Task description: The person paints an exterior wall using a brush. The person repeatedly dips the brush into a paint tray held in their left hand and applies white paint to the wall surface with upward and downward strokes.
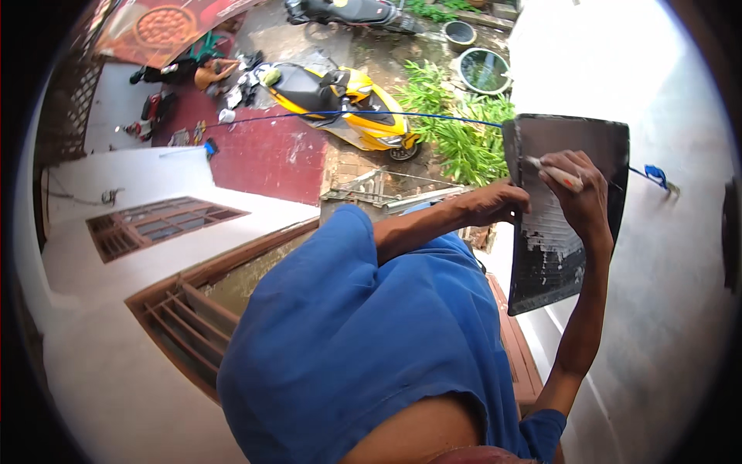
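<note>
A dark rectangular panel [545, 282] stands before me on the right, its lower middle streaked with whitish smears. At its left edge my left hand [493, 203] is closed, fingers curled around the rim. My right hand [581, 189] is in front of the panel's upper part. It is closed around a small tool with a pale handle [563, 179] and an orange mark. The tool's thin end points left toward the panel's edge; its exact kind is too small to make out.
A blue cord [433, 117] runs across to the panel and out its right side. The white wall [657, 255] is close on my right. Below are a yellow scooter [371, 120], green plants [464, 143], a round water basin [485, 71], and a crouching person [210, 75]. A brown window frame [174, 309] is at left.
</note>
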Tool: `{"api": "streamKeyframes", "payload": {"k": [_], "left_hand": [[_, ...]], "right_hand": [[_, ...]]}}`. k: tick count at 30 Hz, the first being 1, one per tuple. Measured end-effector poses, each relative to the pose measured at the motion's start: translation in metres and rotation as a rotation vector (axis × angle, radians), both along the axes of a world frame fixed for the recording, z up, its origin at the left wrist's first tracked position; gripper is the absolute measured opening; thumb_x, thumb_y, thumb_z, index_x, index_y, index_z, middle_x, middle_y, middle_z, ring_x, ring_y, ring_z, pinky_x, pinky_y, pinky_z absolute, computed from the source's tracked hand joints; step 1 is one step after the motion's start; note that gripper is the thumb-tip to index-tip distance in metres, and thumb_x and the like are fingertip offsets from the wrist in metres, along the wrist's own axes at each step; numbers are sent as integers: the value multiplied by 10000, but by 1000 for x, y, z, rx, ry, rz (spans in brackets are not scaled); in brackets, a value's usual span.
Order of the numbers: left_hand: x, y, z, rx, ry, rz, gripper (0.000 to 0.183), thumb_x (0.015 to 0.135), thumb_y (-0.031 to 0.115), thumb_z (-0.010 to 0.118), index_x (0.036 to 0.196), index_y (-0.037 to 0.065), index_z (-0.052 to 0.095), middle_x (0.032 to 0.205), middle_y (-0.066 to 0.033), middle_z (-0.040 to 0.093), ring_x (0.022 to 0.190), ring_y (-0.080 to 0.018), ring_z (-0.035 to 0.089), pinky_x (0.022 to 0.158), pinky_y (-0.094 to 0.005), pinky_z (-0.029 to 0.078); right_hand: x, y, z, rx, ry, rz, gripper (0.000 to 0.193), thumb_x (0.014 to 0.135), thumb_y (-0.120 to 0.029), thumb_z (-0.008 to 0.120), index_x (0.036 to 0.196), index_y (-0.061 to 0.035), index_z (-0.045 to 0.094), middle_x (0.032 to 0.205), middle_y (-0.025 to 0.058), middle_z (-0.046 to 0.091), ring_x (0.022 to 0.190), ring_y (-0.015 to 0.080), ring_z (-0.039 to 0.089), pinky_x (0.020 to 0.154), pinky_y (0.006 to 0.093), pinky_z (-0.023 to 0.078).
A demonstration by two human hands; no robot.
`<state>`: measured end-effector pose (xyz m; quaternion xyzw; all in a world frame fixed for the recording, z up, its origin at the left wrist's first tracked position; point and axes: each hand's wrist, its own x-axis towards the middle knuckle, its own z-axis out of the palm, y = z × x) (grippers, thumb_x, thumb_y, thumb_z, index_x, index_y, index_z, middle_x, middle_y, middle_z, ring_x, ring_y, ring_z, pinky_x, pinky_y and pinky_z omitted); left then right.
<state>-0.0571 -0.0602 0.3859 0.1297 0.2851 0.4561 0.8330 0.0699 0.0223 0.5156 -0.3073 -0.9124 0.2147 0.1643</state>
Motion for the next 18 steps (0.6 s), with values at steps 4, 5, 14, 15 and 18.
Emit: {"api": "streamKeyframes", "payload": {"k": [4,5,14,15,18], "left_hand": [[-3,-9,14,7,3,52,93,695,134,603,657,60,562,632,0,495,565,-81,460,536,-261,392],[-3,-13,16,-10,-12,81,106,701,144,594,643,62,560,624,1,494,566,-81,461,540,-266,393],[-11,-17,14,19,-33,140,115,696,139,592,619,65,548,634,-8,522,582,-85,480,547,-267,392],[-12,-17,14,19,-32,139,115,696,139,592,619,65,548,634,-8,522,582,-85,480,547,-267,392],[-13,-16,11,13,-26,143,105,686,140,601,632,67,550,646,-14,537,588,-88,488,546,-271,390]], "right_hand": [[3,-21,9,-121,36,-6,155,713,-101,636,860,-59,609,816,64,599,782,211,561,669,309,442],[9,-22,5,-183,102,-31,156,727,-97,639,876,-63,610,828,71,603,780,207,569,672,307,448],[32,-23,-26,-444,304,-521,264,797,-109,610,1006,40,549,929,110,599,855,146,561,804,263,431],[34,-22,-27,-432,298,-526,267,798,-107,608,1010,42,547,932,112,600,860,147,561,808,262,430],[37,-20,-31,-480,353,-504,263,796,-106,609,1001,47,550,929,109,601,859,147,561,808,260,428]]}}
